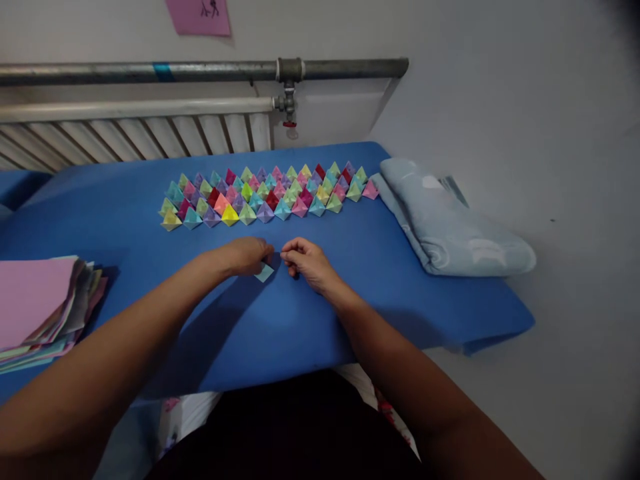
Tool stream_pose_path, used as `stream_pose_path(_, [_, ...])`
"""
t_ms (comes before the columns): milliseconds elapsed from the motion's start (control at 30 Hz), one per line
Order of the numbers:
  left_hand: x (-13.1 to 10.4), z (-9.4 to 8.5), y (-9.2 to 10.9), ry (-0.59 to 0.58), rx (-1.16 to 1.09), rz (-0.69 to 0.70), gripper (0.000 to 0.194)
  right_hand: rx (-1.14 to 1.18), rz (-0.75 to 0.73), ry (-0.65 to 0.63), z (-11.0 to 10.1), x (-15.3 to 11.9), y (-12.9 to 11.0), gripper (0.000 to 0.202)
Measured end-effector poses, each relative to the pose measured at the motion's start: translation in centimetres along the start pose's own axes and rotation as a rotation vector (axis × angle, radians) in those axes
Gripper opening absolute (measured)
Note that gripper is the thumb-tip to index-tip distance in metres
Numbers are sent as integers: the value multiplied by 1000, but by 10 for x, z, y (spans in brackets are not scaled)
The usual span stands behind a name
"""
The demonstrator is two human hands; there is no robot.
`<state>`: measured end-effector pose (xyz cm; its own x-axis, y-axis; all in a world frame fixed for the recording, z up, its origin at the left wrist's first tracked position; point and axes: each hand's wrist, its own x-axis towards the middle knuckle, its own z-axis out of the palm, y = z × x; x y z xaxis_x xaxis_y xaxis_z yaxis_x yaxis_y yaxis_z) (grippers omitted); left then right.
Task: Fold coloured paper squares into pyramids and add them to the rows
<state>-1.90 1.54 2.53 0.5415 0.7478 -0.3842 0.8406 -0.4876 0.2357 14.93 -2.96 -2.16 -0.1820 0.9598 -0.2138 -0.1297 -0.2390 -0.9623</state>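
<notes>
My left hand (250,256) is closed around a small pale blue-green piece of paper (264,273), whose lower corner sticks out below the fingers. The rest of that paper is hidden by the hand. Just to the right, my right hand (306,261) has its thumb and forefinger pressed together and the other fingers curled under. No paper shows between them, and a narrow gap separates the two hands. Beyond both hands, several folded paper boats (265,212) in many colours stand in close rows on the blue tabletop (295,333).
A stack of coloured paper sheets (35,293) lies at the left. On the right sits a folded light blue blanket (450,227) against the wall. Behind the table are a white radiator (150,137), a metal pipe (220,71) and a valve (289,100). A pink note (200,17) hangs above.
</notes>
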Motion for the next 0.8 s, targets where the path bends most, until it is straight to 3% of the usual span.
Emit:
stream_pose_path(200, [-18,3,-17,93,-358,-26,14,-38,11,-11,1,-7,-5,9])
stream_pose_path(300, [-37,10,-23,216,-602,-27,20,-69,-9,-20,5,-13,-6,16])
stream_pose_path(467, [-58,38,-5,591,-1244,-86,42,-17,-4,-98,24,-22,-3,25])
stream_pose_path(567, [-60,52,12,713,-1489,-127,46,20,-24,-79,35,-28,-1,22])
stream_pose_path(700, [-61,59,24,749,-1556,-142,47,13,-56,-24,39,-32,2,23])
stream_pose_path(800, [-65,57,23,669,-1568,-124,47,-83,-100,2,36,-33,3,21])
